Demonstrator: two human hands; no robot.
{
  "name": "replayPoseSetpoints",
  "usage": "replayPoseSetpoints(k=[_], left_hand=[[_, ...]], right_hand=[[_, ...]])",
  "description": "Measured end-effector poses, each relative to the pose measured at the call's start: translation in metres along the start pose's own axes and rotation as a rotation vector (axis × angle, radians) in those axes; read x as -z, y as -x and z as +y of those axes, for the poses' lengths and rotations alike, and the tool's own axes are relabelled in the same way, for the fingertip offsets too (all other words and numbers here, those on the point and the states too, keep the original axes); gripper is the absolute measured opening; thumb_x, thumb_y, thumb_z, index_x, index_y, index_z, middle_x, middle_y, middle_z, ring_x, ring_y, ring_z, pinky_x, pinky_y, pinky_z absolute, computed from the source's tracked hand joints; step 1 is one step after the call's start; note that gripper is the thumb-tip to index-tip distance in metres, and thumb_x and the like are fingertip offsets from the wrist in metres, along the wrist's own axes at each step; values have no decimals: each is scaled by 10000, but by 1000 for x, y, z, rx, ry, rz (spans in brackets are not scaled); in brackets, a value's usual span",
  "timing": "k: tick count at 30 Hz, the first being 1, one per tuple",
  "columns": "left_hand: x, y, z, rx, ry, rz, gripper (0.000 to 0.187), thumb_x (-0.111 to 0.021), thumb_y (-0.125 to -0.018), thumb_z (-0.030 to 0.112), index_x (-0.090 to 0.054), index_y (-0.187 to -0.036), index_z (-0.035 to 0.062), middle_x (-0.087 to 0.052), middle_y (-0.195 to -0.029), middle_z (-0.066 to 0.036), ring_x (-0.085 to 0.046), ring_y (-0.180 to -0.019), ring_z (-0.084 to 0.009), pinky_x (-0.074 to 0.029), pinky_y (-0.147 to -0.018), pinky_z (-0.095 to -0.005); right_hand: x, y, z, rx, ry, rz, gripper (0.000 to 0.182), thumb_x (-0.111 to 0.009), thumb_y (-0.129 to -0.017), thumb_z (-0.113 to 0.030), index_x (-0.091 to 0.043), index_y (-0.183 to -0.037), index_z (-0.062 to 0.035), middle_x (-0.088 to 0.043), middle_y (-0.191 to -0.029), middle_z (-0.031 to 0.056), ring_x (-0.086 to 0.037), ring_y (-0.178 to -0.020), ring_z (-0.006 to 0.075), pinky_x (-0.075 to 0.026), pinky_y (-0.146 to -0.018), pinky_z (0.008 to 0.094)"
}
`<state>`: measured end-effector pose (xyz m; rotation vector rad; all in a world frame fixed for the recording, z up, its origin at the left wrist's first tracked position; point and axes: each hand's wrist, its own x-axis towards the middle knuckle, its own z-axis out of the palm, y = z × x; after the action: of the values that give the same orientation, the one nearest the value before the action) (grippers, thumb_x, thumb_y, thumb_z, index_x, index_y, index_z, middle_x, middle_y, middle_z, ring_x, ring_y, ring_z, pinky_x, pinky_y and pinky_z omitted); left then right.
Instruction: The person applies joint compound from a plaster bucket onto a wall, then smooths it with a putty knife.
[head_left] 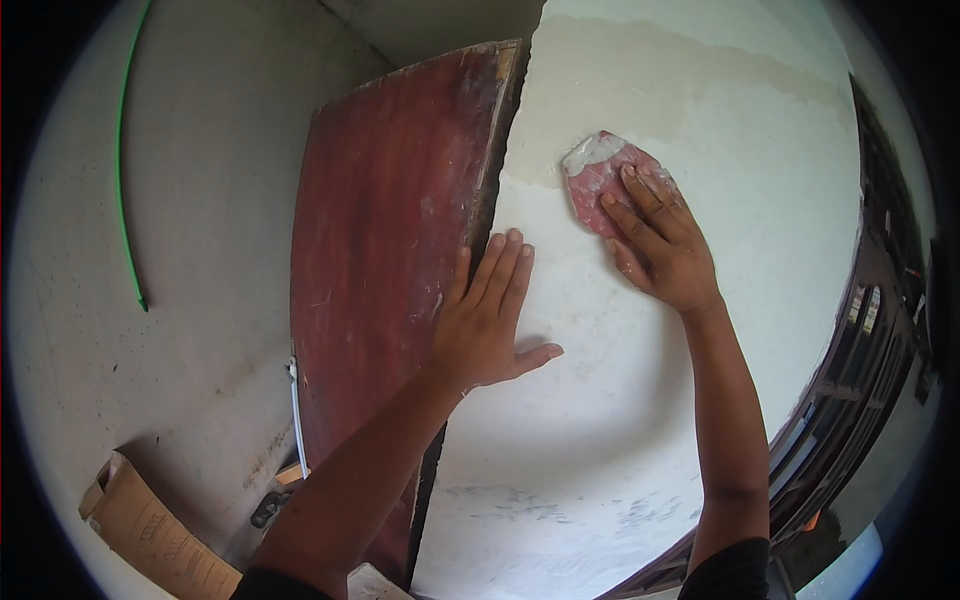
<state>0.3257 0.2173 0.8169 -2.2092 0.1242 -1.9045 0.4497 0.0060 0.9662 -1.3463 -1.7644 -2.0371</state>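
Observation:
My right hand (665, 250) presses a flat reddish-pink pad (590, 190) against the white wall surface (590, 400). The pad is smeared with white, most heavily at its upper left corner. Its exact kind I cannot make out. Lower and to the left, my left hand (490, 315) holds nothing; its fingers point up and its thumb is stretched out to the right. That palm rests at the border between the white surface and a dark red wooden door panel (390, 230).
A damp-looking greyish band (700, 70) crosses the upper white surface. On the left wall hangs a green cord (122, 190). Below it stands a cardboard box (160, 535). A dark window grille (850, 350) lines the right side.

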Motion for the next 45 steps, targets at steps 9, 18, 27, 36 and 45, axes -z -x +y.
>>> replayPoseSetpoints(k=[9,18,27,36,45], left_hand=[[0,-1,0,-4,4,12,1088,-676,-834,692,-354,-1558,-54,-330,-1640,-242,-260,-1562,-354,-133,-1268,-563],[-1,0,-1,-21,-36,-47,1102,-546,-907,736,-287,-1569,-106,-277,-1649,-296,-196,-1580,-393,-89,-1267,-577],[1,-1,0,-13,-36,-69,1106,-553,-903,735,-281,-1573,-103,-278,-1654,-286,-195,-1582,-387,-99,-1267,-573],[-1,0,0,5,7,2,1098,-701,-822,678,-344,-1563,-49,-318,-1651,-232,-244,-1572,-334,-133,-1270,-565],[0,0,0,-4,-3,11,1105,-725,-806,663,-348,-1560,-52,-333,-1643,-238,-255,-1568,-341,-136,-1267,-573]], right_hand=[[1,7,0,-4,-20,1,464,-785,-824,-190,-730,-1282,-133,-621,-1442,112,-573,-1348,314,-450,-1151,496],[7,15,6,2,16,-36,493,-788,-826,-192,-710,-1308,-128,-620,-1441,109,-571,-1350,310,-449,-1152,494],[8,14,7,45,-37,-58,482,-776,-822,-193,-715,-1294,-120,-627,-1428,128,-586,-1325,337,-453,-1142,489],[24,-49,-24,-727,-770,448,255,-612,-1070,-211,-642,-1191,12,-714,-1013,64,-656,-910,122,-539,-836,297],[15,-55,-22,-1225,-649,111,272,-685,-1009,-235,-687,-1044,35,-667,-810,59,-615,-672,124,-502,-579,283]])
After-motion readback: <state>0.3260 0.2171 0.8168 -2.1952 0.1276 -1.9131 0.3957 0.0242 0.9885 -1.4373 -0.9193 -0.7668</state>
